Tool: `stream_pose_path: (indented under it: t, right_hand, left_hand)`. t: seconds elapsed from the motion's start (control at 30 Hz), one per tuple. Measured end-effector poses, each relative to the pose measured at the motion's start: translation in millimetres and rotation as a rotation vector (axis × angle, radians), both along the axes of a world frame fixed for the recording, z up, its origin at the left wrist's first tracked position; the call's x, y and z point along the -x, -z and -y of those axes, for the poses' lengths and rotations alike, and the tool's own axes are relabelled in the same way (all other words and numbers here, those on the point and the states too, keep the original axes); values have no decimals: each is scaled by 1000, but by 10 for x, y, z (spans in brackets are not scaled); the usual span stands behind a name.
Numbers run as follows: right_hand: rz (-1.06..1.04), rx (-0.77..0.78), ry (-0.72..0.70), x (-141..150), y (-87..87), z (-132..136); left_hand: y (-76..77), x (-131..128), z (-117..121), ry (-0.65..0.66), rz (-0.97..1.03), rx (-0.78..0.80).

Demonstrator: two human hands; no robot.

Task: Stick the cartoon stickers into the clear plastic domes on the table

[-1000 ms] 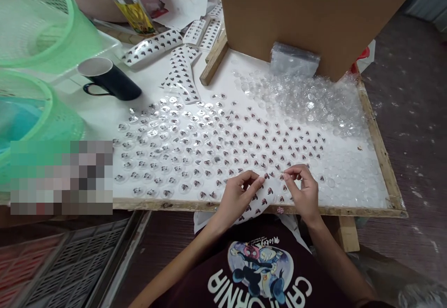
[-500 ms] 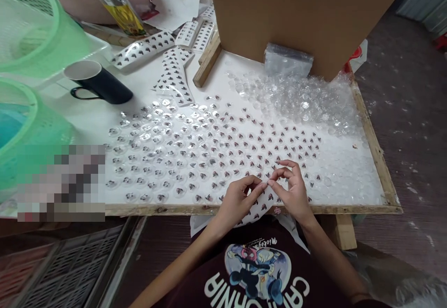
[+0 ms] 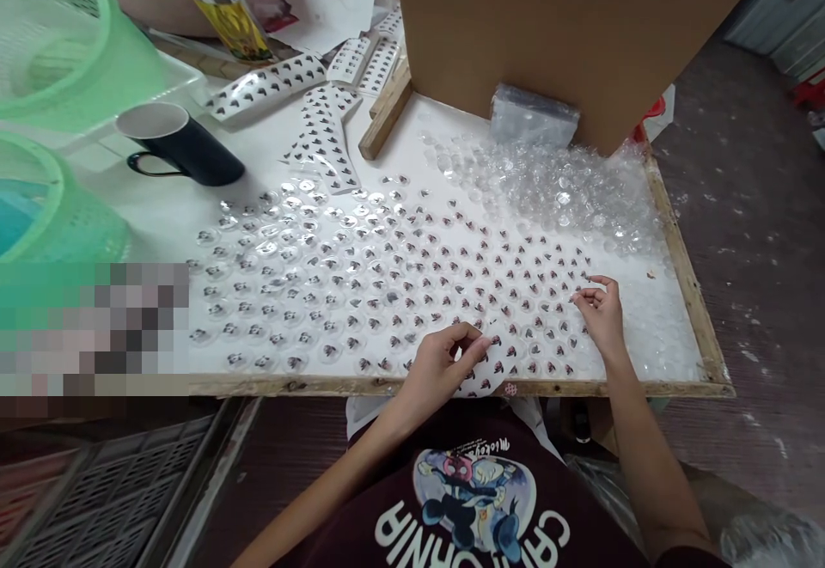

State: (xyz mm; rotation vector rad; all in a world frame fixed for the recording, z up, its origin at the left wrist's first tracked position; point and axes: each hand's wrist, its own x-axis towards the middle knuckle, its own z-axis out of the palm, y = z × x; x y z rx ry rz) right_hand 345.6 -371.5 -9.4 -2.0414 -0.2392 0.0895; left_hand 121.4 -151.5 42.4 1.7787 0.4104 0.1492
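My left hand [image 3: 442, 366] pinches the top edge of a white sticker sheet [image 3: 498, 368] printed with small dark-and-red figures. The sheet bends down over the front edge of the table. To the right, my right hand [image 3: 602, 314] is closed in a pinch above the clear plastic discs, with a tiny dark sticker [image 3: 573, 299] at the fingertips. Rows of clear discs bearing stickers [image 3: 444, 276] cover the middle and left of the white tabletop. Plain clear discs [image 3: 657, 319] lie flat to the right of my right hand.
A heap of loose clear discs [image 3: 560, 181] lies before a cardboard panel [image 3: 567, 27]. More sticker sheets [image 3: 326, 130] are near a wooden block [image 3: 385, 121]. A dark mug [image 3: 199, 151], a drinking glass [image 3: 225, 14] and green baskets [image 3: 122, 61] stand left. Wooden strips [image 3: 689, 293] edge the table.
My right hand has met my left at the sheet, then moved away rightward to the discs, still pinching. My left hand keeps hold of the sheet in much the same place.
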Motion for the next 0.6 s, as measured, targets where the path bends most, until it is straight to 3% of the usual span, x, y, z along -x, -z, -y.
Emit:
stream_pose_path:
  t: [0.23, 0.37, 0.47, 0.6]
  right_hand:
    - [172, 306, -111, 31, 100, -92]
    - [293, 507, -80, 82, 112, -138]
    - [325, 484, -52, 71, 107, -90]
    - [324, 286, 96, -189, 37, 119]
  left_hand:
    - [5, 2, -31, -9, -18, 10]
    - [28, 1, -31, -6, -9, -2]
    - [57, 11, -40, -9, -6, -8]
    - [70, 24, -59, -30, -7, -6]
